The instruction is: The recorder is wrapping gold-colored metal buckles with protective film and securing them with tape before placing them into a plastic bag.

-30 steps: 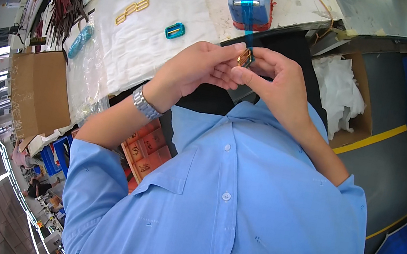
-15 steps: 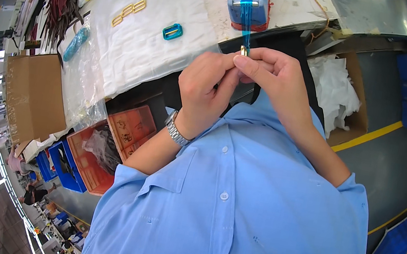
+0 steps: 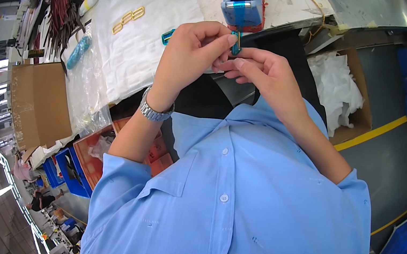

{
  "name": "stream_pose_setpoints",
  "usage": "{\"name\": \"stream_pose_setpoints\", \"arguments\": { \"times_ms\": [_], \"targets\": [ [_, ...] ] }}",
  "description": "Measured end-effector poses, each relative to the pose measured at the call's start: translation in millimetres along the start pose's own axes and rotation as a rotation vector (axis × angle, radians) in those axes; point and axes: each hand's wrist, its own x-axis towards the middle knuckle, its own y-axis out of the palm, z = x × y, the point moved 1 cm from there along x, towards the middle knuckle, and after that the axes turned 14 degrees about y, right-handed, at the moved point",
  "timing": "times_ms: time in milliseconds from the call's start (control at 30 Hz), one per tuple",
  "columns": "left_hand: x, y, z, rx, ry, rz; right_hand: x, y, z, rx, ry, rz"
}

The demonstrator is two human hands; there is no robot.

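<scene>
While pinching buckle (image 3: pixel 236 44) with left hand (image 3: pixel 192 49), curling right hand (image 3: pixel 272 76) loosely beside; held near tape dispenser (image 3: pixel 244 3), likely shortening reach.

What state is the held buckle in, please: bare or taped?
Taped, at least partly: blue tape shows along the gold buckle's edge.

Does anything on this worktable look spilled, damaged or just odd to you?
Nothing looks spilled. The one oddity is the tape dispenser: the red material around its base has a ragged edge, unlike its smooth blue body, so it may be worn.
</scene>
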Motion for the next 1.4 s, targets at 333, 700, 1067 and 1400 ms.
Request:
{"name": "stream_pose_setpoints", "arguments": {
  "times_ms": [333, 700, 1067, 1400],
  "targets": [
    [20, -17, -5, -0.219, -0.159, 0.116, 17, -11, 15, -0.168, -0.284, -0.126],
    [30, -17, -5, -0.316, -0.319, 0.112, 22, -10, 18, -0.153, -0.344, -0.094],
    [0, -1, -9, 0.235, 0.074, -0.168, 21, -7, 22, -0.186, -0.346, -0.169],
    [-27, 43, 16, 0.543, 0.581, -0.397, 23, 6, 18, 0.058, -0.314, -0.173]
  ]
}}
